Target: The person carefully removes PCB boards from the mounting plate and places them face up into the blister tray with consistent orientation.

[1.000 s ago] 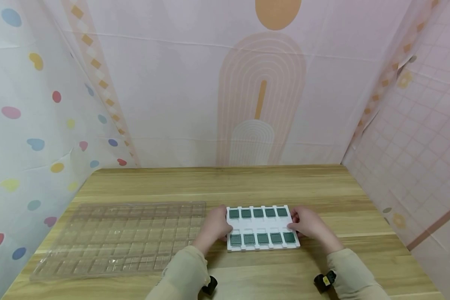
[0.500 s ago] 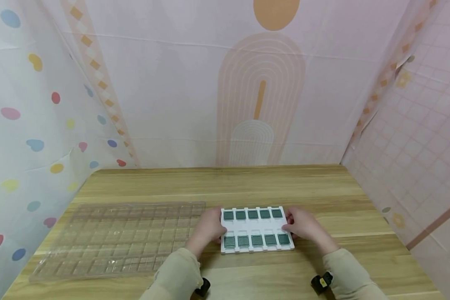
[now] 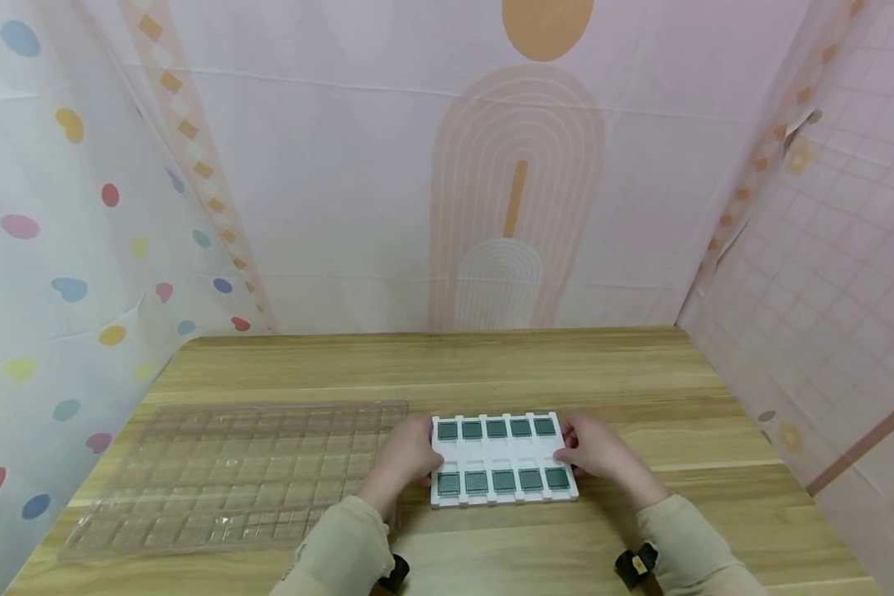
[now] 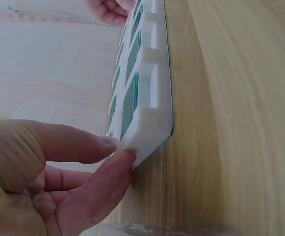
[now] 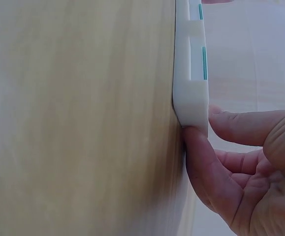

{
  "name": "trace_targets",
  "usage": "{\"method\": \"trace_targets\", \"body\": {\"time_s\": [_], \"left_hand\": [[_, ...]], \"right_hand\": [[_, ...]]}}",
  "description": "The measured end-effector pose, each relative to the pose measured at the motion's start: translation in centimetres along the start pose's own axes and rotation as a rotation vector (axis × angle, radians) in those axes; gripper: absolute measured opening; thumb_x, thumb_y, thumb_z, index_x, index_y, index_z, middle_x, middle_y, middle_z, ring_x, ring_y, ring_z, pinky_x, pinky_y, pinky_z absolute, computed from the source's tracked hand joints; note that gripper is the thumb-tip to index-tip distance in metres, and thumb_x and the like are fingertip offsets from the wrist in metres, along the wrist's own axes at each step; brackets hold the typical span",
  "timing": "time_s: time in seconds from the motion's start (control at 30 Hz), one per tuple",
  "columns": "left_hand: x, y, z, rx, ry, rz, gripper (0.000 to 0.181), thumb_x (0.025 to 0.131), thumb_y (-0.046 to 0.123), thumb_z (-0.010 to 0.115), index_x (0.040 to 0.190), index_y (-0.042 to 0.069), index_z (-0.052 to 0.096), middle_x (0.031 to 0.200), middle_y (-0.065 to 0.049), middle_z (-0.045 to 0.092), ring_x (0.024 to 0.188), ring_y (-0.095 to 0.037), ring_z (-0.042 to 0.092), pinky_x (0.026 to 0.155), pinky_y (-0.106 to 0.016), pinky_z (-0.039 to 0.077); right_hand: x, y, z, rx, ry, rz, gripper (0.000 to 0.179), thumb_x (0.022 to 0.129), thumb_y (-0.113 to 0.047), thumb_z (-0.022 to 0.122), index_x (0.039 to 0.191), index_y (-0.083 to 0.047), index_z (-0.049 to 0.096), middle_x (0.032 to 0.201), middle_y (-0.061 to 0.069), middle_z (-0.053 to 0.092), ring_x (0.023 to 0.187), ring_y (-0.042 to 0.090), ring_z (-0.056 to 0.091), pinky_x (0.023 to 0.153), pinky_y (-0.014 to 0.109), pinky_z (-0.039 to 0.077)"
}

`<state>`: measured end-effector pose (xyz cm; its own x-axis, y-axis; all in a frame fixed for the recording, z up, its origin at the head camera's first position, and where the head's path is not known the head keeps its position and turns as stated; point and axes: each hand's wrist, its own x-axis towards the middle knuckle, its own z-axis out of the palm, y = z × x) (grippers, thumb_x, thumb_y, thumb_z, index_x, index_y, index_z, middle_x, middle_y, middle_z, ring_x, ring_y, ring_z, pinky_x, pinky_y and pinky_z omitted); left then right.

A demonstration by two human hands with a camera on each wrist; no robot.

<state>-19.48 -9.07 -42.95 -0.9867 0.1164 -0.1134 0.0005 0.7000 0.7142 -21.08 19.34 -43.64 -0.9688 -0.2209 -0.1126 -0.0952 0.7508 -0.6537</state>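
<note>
Both hands hold a white foam-like tray by its short ends, low over the wooden table. Two rows of green square chips, flat like small circuit boards, sit in its pockets. My left hand grips the left end, thumb near the upper edge and fingertips against the end wall, as the left wrist view shows. At the other end my right hand pinches the tray, its thumb at the top edge and a finger low on the end. The tray's underside is hidden; its lower edge appears to lie on the table.
A large transparent plastic tray with a grid of compartments lies left of the white tray, its right edge near the left forearm. Patterned cloth hangs along the back and both sides of the wooden table.
The white tray and both hands have shifted a little to the left and slightly nearer the body. The grip at each end looks the same, and the transparent tray stays where it was.
</note>
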Motion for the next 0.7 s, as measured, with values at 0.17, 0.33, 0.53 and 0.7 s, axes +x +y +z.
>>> {"method": "trace_targets", "body": {"time_s": [0.17, 0.33, 0.53, 0.7], "left_hand": [[-0.06, -0.03, -0.16, 0.007, 0.004, -0.001, 0.022, 0.076, -0.012, 0.066, 0.094, -0.004, 0.057, 0.077, -0.010, 0.055, 0.049, -0.017, 0.055, 0.042, -0.026, 0.050], [-0.07, -0.06, -0.39, 0.018, 0.005, 0.001, 0.022, 0.076, -0.011, 0.067, 0.094, -0.004, 0.057, 0.077, -0.010, 0.055, 0.051, -0.018, 0.055, 0.042, -0.025, 0.050], [-0.07, -0.03, -0.48, 0.016, 0.002, -0.005, 0.023, 0.076, -0.011, 0.068, 0.095, -0.004, 0.057, 0.077, -0.010, 0.055, 0.052, -0.018, 0.056, 0.043, -0.026, 0.051], [-0.04, -0.01, -0.53, 0.020, 0.000, -0.010, 0.024, 0.076, -0.009, 0.070, 0.095, -0.004, 0.057, 0.077, -0.010, 0.055, 0.050, -0.017, 0.056, 0.043, -0.026, 0.051]], "right_hand": [[-0.01, -0.17, 0.16, 0.013, 0.001, 0.006, 0.020, 0.083, 0.002, 0.075, 0.092, -0.001, 0.057, 0.074, 0.006, 0.050, 0.060, 0.016, 0.051, 0.050, 0.029, 0.051], [-0.07, -0.31, 0.25, 0.017, 0.004, 0.007, 0.020, 0.083, 0.002, 0.075, 0.091, -0.001, 0.056, 0.073, 0.006, 0.050, 0.060, 0.016, 0.051, 0.050, 0.028, 0.051], [-0.01, -0.24, 0.38, 0.016, 0.009, 0.010, 0.021, 0.083, 0.001, 0.075, 0.092, -0.001, 0.056, 0.074, 0.005, 0.050, 0.061, 0.016, 0.051, 0.050, 0.028, 0.051], [-0.07, 0.03, 0.22, 0.051, -0.002, 0.009, 0.020, 0.085, -0.001, 0.075, 0.096, 0.000, 0.058, 0.077, 0.006, 0.053, 0.063, 0.016, 0.053, 0.051, 0.029, 0.052]]}}
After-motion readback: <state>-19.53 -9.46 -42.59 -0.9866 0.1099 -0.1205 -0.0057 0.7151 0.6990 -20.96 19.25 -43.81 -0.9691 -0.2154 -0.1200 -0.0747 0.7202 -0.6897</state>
